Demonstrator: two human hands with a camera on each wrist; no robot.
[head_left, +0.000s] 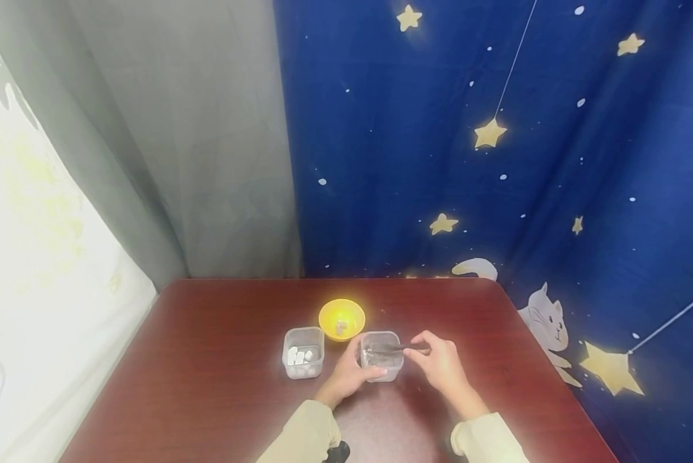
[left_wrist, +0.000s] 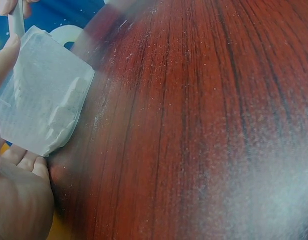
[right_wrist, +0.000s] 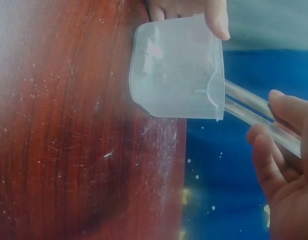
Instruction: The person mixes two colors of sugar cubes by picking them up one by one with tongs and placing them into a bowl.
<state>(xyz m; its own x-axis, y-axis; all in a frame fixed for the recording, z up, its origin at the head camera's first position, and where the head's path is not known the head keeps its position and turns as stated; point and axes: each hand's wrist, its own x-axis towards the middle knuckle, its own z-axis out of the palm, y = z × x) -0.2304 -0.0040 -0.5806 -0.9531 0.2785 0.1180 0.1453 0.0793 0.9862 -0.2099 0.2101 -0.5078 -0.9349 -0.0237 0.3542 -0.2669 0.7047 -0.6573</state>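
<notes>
In the head view the left hand (head_left: 345, 375) grips a clear, squarish plastic box (head_left: 394, 371) on the near right of the round yellow bowl (head_left: 328, 319), and the right hand (head_left: 441, 364) pinches slim two-armed tongs (head_left: 411, 347) reaching inside. The left wrist view shows white lumps (left_wrist: 68, 107) along its bottom. In the right wrist view the tong arms stand apart (tips unclear), so grasping a lump seems underway, calling for a gentle squeeze.

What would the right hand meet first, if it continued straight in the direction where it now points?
Probably the clear container held by the left hand; the right hand points towards the container's rim, though depth is unclear.
</notes>
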